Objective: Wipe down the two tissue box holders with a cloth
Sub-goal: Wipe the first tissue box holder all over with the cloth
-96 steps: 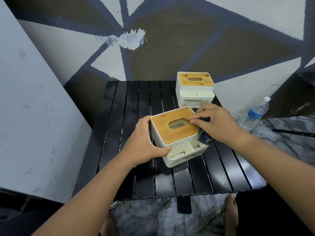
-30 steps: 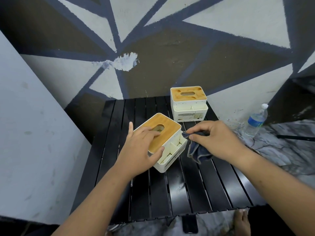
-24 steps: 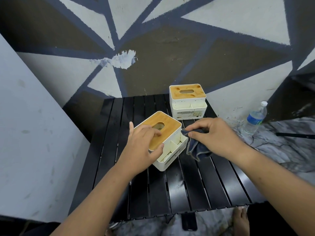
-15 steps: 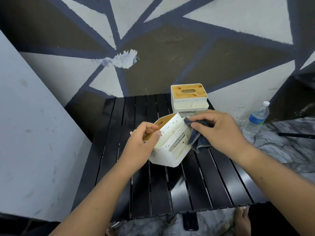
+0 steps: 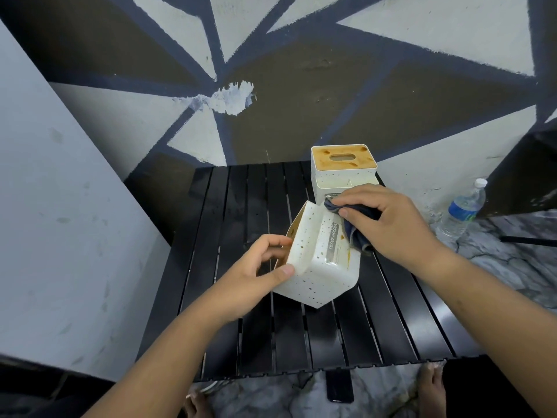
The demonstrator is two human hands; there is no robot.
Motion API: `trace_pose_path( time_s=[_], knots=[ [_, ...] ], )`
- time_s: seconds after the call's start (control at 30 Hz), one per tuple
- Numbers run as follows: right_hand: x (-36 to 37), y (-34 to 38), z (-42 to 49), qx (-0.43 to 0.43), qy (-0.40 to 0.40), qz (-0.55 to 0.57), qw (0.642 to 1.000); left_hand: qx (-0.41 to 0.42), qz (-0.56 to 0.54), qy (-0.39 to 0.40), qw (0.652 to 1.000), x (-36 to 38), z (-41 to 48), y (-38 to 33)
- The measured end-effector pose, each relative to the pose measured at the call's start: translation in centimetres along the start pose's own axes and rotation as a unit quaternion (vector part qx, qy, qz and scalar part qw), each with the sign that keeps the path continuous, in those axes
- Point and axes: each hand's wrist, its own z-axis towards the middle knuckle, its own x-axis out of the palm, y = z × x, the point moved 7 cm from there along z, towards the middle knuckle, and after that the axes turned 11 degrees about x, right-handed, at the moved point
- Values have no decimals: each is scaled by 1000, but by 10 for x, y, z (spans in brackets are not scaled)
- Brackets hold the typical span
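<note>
Both hands are busy over the black slatted counter (image 5: pixel 376 327). Left hand (image 5: pixel 256 270) grips the nearer tissue box holder (image 5: pixel 319 260) at its left edge, thumb lying on the white speckled wall and fingers curled round towards the wooden lid. That holder sits between the two hands, tipped up on a lower edge, with its lid turned towards the left hand and the side bearing a "TISSUE HOLDER" label facing up. Brown smears show beside the label, close to the right hand. Right hand (image 5: pixel 391 227) has its fingers curled round a bunched dark blue cloth (image 5: pixel 358 236) and presses it against the holder's upper right side, with a fold of cloth poking out past the fingertips. Just beyond the right hand, partly hidden by its knuckles, the second tissue box holder (image 5: pixel 343 167) stands upright at the far edge of the counter, its wooden lid with an oval slot blotched with darker stains. Off to the right of the right hand, a water bottle (image 5: pixel 462 209) with a blue label and white cap stands on the marbled floor (image 5: pixel 497 267) beside the counter. Farthest from both hands rises a wall (image 5: pixel 286 70) painted in brown and pale triangles with dark blue lines.
</note>
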Motion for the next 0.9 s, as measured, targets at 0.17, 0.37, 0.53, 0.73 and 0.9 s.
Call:
trace_pose_path(
  time_s=[0.17, 0.37, 0.53, 0.73, 0.9],
  knots=[
    [6, 7, 2, -4, 45, 6, 999, 23, 2, 16, 1000, 7, -9, 3],
    [13, 12, 2, -2, 73, 0, 997, 29, 0, 19, 999, 17, -18, 3],
    [11, 13, 4, -1, 81, -2, 997, 105, 118, -30, 987, 4, -18, -12],
    [12, 14, 2, -12, 88, 3, 996, 237, 273, -4, 932, 5, -16, -35],
    [13, 18, 4, -55, 49, -41, 996, 279, 300, 8, 912, 14, -17, -40]
  ],
)
